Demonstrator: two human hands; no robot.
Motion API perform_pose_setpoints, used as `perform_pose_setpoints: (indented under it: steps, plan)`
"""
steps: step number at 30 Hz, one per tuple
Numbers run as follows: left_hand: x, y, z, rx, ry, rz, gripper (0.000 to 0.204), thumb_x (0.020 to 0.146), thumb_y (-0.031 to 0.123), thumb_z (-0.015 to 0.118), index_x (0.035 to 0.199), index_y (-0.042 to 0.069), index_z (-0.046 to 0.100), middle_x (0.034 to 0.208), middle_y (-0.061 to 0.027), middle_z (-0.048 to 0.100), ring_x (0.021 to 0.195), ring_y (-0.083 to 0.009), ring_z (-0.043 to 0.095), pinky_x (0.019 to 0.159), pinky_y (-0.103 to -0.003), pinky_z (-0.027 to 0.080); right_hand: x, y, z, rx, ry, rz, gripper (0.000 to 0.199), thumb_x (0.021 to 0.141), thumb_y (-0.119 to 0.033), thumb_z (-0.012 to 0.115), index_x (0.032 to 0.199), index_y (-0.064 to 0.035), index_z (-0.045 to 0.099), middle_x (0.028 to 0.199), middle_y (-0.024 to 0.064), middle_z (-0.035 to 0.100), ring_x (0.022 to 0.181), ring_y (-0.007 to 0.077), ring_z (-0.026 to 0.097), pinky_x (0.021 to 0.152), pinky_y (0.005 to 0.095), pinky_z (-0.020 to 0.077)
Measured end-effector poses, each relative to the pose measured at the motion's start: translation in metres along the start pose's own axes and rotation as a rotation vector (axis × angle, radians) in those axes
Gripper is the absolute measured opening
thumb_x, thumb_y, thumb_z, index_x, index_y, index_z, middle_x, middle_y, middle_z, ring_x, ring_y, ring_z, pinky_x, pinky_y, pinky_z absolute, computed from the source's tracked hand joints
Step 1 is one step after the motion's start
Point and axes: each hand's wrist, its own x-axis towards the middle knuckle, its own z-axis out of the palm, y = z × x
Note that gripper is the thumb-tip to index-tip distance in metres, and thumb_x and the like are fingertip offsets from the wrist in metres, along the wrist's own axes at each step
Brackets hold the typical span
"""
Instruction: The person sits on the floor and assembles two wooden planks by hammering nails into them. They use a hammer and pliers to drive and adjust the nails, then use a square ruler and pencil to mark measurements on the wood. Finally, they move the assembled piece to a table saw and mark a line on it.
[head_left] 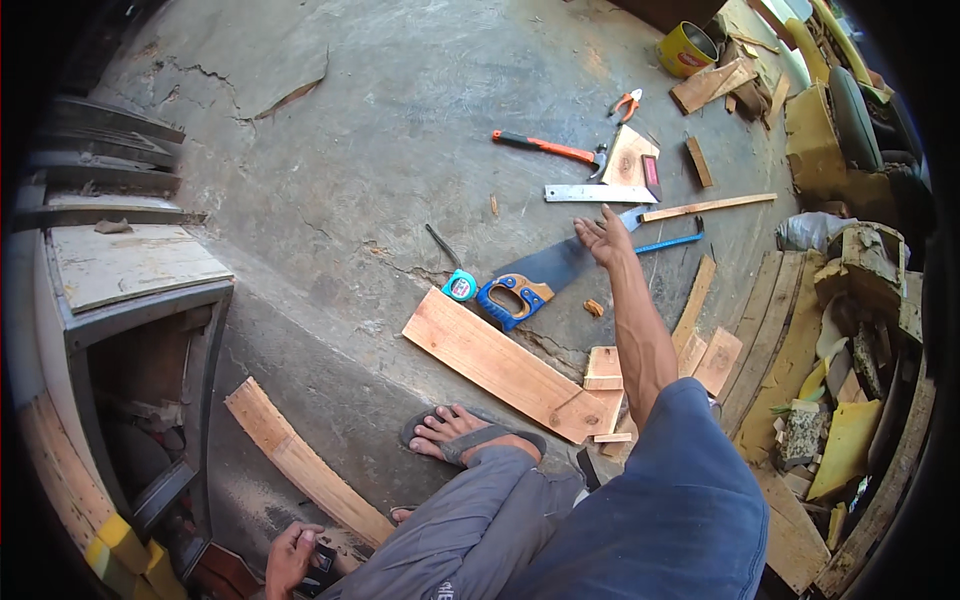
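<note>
My right hand (605, 240) reaches out over the floor with its fingers apart and nothing in it. Just under it lies the blade of a hand saw (553, 268) with a blue and tan handle. Close around are a metal square (592, 194), a narrow wood strip (712, 207) and a blue pry bar (668, 243). Farther off rest a claw hammer (550, 147) and orange-handled pliers (627, 105). A teal tape measure (459, 285) sits left of the saw. Low at the left, my left hand (288, 562) is curled beside something dark that I cannot make out.
A wide board (505, 362) lies before my sandalled foot (455, 435), with a long plank (305, 462) to its left. An open cabinet (150, 300) stands left. Scrap timber (790, 330) is heaped right, and a yellow can (683, 50) stands far right.
</note>
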Motion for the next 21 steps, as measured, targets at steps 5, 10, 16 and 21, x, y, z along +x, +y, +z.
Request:
perform_pose_setpoints:
  steps: [5,10,16,21]
  plan:
    - [0.0,-0.05,-0.013,0.111,0.037,-0.135,0.026,0.103,0.022,0.057,0.107,-0.002,0.069,0.082,-0.0083,0.07,0.065,-0.0131,0.064,0.065,-0.029,0.051,0.092,-0.015,-0.009,0.136,-0.048,0.004,0.042,0.105,-0.036,0.058,0.122,0.0017,0.056,0.106,0.0129,0.07,0.067,0.0176,0.065,0.05,0.0267,0.0558]
    - [-0.045,-0.113,-0.018,0.102,0.113,-0.223,0.031,0.105,0.032,0.056,0.12,0.006,0.067,0.097,-0.011,0.07,0.086,-0.0176,0.065,0.082,-0.034,0.052,0.052,-0.001,0.043,0.376,0.008,-0.159,0.015,0.099,-0.021,0.069,0.095,-0.0102,0.06,0.081,-0.0005,0.055,0.056,0.0086,0.047,0.048,0.0233,0.0435]
    - [-0.018,-0.11,-0.01,0.057,0.095,-0.108,0.035,0.107,0.034,0.057,0.126,0.006,0.066,0.104,-0.0057,0.069,0.096,-0.0177,0.063,0.086,-0.033,0.051,-0.102,0.081,0.071,-0.088,-0.404,-0.204,0.013,0.097,-0.017,0.071,0.095,-0.0109,0.059,0.071,-0.0021,0.058,0.055,0.009,0.057,0.049,0.0258,0.0487]
    - [0.028,0.023,0.008,0.005,0.192,0.135,0.04,0.106,0.035,0.052,0.123,-0.001,0.062,0.096,-0.0122,0.071,0.087,-0.0194,0.068,0.082,-0.033,0.053,-0.273,0.195,0.08,-0.486,-0.958,0.036,0.023,0.1,-0.031,0.068,0.101,-0.0085,0.064,0.078,-0.0024,0.059,0.065,0.0057,0.057,0.057,0.0246,0.0496]
